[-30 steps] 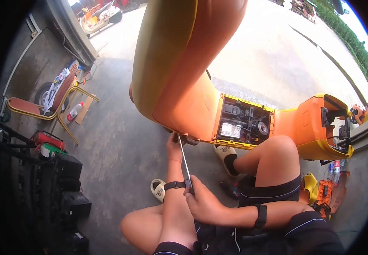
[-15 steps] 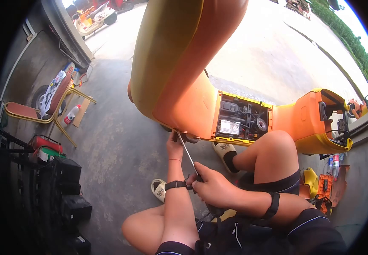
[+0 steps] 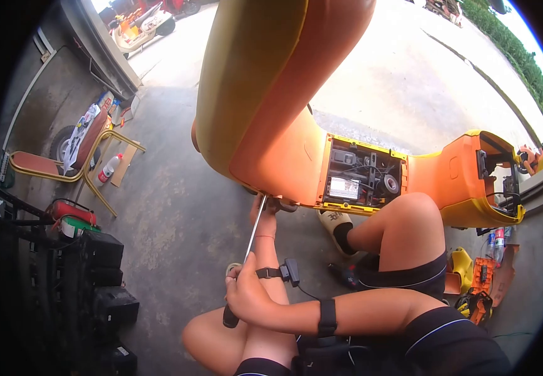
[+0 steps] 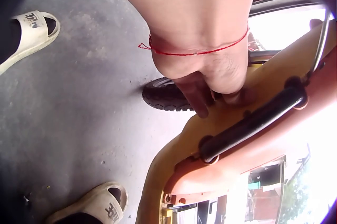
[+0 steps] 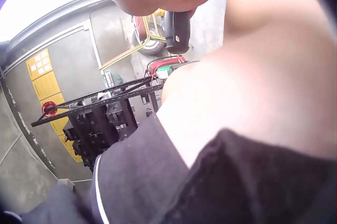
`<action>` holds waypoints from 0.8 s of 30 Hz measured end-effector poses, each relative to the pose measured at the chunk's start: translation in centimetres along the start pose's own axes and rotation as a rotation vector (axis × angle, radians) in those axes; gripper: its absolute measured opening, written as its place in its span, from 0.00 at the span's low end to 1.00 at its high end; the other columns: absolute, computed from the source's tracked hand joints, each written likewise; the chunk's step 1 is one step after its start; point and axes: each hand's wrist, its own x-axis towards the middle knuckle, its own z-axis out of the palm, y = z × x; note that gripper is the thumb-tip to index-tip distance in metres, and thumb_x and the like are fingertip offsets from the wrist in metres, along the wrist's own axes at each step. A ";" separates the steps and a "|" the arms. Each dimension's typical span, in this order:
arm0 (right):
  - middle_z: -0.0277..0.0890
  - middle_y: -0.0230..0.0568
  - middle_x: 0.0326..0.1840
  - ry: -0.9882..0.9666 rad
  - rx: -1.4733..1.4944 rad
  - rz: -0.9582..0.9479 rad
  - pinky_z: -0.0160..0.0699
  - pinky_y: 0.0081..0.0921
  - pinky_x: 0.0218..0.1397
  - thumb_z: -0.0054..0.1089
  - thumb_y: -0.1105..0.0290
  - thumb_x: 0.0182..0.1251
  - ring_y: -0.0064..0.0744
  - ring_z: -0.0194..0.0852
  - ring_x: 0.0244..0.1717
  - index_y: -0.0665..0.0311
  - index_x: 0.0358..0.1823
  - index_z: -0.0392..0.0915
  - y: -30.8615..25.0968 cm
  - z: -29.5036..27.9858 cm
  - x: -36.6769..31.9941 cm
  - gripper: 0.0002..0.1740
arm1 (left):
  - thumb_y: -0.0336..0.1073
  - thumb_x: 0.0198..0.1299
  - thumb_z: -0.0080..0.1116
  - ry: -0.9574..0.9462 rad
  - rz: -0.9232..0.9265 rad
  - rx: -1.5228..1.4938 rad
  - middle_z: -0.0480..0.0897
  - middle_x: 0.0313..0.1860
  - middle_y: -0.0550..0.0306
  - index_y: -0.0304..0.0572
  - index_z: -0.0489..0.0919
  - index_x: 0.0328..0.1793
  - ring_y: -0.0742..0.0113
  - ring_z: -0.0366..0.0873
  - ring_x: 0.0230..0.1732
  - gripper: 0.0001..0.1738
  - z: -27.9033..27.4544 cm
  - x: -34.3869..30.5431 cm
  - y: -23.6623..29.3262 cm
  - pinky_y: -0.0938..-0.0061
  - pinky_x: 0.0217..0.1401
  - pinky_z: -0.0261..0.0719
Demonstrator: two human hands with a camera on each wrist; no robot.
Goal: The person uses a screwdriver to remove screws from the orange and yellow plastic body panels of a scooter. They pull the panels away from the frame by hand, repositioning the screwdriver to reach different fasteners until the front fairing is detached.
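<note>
My right hand (image 3: 249, 297) grips a long screwdriver (image 3: 255, 229), its dark handle poking out below the fist. That handle (image 5: 177, 32) also shows in the right wrist view. The steel shaft runs up to the lower edge of an orange scooter body (image 3: 277, 166). In the left wrist view the shaft (image 4: 322, 40) meets the body at one end of a curved black grab handle (image 4: 253, 124). My left hand (image 4: 224, 76) reaches to the body beside that grab handle, one finger showing and the others largely hidden; I cannot tell whether they hold anything.
An uncovered compartment (image 3: 364, 178) in the scooter shows wiring and parts. Slippered feet stand below it. A chair (image 3: 64, 160), a fire extinguisher (image 3: 74, 213) and black boxes (image 3: 111, 304) are at left. Loose orange and yellow parts (image 3: 481, 276) lie at right.
My right hand has swung left across the left forearm with the screwdriver, so the shaft now leans the other way. The upper end of the shaft stays at the same edge of the body.
</note>
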 end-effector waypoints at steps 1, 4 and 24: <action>0.70 0.46 0.42 0.024 -0.019 -0.023 0.81 0.27 0.31 0.45 0.80 0.73 0.30 0.77 0.30 0.85 0.65 0.37 0.4 0.7 0.4 0.31 | 0.29 0.67 0.62 -0.008 0.002 0.000 0.84 0.51 0.58 0.35 0.75 0.68 0.73 0.81 0.46 0.23 0.1 0.0 0.1 0.76 0.47 0.80; 0.73 0.53 0.43 0.058 0.095 0.064 0.80 0.34 0.41 0.52 0.77 0.69 0.43 0.79 0.38 0.87 0.71 0.37 -0.4 0.9 0.5 0.39 | 0.29 0.67 0.61 -0.026 0.008 -0.006 0.84 0.51 0.57 0.34 0.75 0.68 0.73 0.81 0.47 0.23 0.5 -0.1 0.1 0.76 0.47 0.80; 0.73 0.42 0.52 -0.166 -0.089 0.352 0.76 0.17 0.26 0.47 0.80 0.72 0.22 0.72 0.29 0.70 0.78 0.53 -11.4 -24.9 -5.7 0.33 | 0.43 0.66 0.65 0.108 0.030 0.031 0.82 0.62 0.64 0.47 0.72 0.75 0.76 0.79 0.50 0.32 0.2 0.7 -1.9 0.78 0.42 0.79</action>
